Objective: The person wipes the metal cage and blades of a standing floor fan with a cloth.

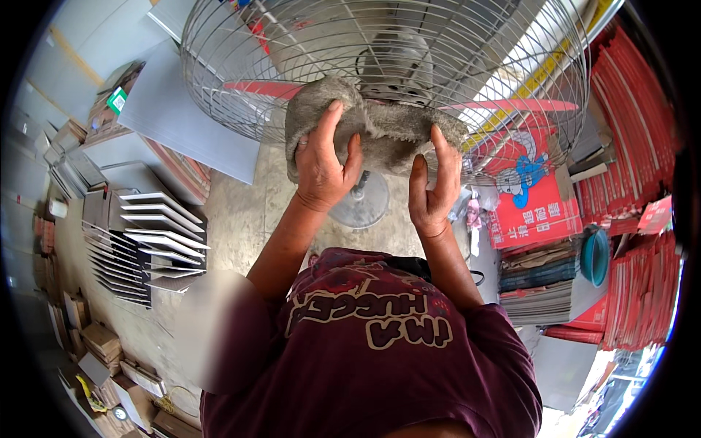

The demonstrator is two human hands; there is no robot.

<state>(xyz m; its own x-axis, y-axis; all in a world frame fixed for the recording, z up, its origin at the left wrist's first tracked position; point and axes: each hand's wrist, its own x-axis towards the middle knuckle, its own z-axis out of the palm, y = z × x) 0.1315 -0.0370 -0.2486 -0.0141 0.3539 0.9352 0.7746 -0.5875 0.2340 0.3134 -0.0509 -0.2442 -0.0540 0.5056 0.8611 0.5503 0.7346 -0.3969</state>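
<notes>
The single view is a wide fisheye from the head, facing steeply down. The shirt [394,372] lies very near at six o'clock. The left hand [325,157], towards eleven, and right hand [436,182], towards two, are close. The fan [398,58] rises at twelve; the floor [237,219], at nine, lies farther below.

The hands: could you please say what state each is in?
Left hand: holding the grey fuzzy cloth, left side.
Right hand: holding its right side.

The grey floor [247,219] carries a round fan base [367,209].
</notes>
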